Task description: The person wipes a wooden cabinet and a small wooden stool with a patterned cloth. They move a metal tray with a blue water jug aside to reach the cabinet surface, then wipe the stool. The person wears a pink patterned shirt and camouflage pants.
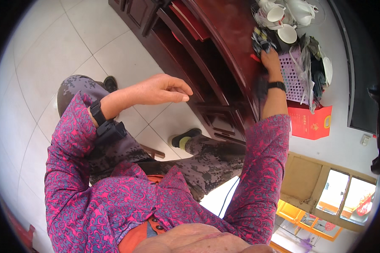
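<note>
My left hand (164, 89) hangs in the air over the tiled floor, in front of the open shelves of a dark red wooden cabinet (221, 31). Its fingers are loosely bent, thumb apart, and nothing is in it. On the cabinet's top, my right hand (270, 60) has its fingers on a bunched, patterned black, grey and yellow cloth-like thing (260, 39). The fingertips are partly hidden there, and a small red piece (255, 57) shows below. Right beside this hand stands a lilac perforated plastic basket (291, 76) with plastic bags and dark items in it.
White cups (287, 33) and a white teapot (300, 12) stand beyond my right hand. A red paper bag (313, 123) bearing writing is near my right forearm. Red folders or books (190, 20) lie in the upper shelf. A dark flat panel (361, 79) is along the wall.
</note>
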`<control>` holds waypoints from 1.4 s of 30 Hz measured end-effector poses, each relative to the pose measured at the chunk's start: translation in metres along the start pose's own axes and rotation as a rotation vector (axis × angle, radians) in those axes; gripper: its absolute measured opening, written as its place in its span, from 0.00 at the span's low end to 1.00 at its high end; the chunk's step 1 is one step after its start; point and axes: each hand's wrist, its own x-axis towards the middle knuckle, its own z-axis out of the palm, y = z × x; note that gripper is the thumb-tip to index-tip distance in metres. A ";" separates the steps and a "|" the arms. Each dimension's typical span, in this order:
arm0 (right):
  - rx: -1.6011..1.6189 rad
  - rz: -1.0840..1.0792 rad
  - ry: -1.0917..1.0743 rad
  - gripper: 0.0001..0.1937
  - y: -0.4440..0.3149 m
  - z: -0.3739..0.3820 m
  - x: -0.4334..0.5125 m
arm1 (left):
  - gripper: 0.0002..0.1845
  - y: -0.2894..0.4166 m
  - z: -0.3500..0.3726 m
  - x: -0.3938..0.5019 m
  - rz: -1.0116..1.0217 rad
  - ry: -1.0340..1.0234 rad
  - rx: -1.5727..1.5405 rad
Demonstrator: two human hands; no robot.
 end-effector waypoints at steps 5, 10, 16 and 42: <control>0.186 -0.379 0.066 0.33 -0.135 -0.011 -0.004 | 0.22 -0.006 0.001 0.004 -0.014 0.020 -0.101; 0.369 -0.638 0.222 0.30 -0.164 -0.028 -0.091 | 0.23 -0.012 -0.004 0.008 -0.007 0.079 -0.095; 0.391 -0.427 0.129 0.28 -0.036 -0.052 -0.209 | 0.24 -0.018 -0.014 0.004 -0.062 0.091 0.094; 0.292 -0.146 0.615 0.35 -0.053 -0.027 -0.302 | 0.17 -0.176 0.148 -0.031 -0.365 -0.791 0.695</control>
